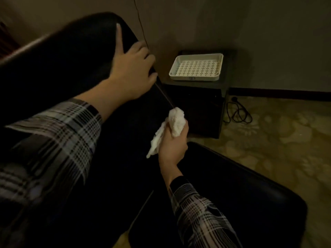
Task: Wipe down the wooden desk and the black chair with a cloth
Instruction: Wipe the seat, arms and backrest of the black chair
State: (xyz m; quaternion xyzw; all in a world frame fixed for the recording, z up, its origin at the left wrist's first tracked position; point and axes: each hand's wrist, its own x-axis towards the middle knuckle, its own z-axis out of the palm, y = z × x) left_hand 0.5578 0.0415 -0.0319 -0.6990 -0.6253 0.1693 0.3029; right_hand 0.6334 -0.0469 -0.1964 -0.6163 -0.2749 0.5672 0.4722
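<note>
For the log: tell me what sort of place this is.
Likely a hotel room or lounge: patterned carpet, a black padded chair, and a white perforated tray on a small dark cabinet.

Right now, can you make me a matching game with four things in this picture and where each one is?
Things:
1. cloth
2. tray
3. left hand
4. cable

Places:
A. lying on the carpet near the wall
B. gripping the edge of the black chair
C. bunched up in the right hand
D. on top of the dark cabinet

Pairs: 1-C, 2-D, 3-B, 4-A
</note>
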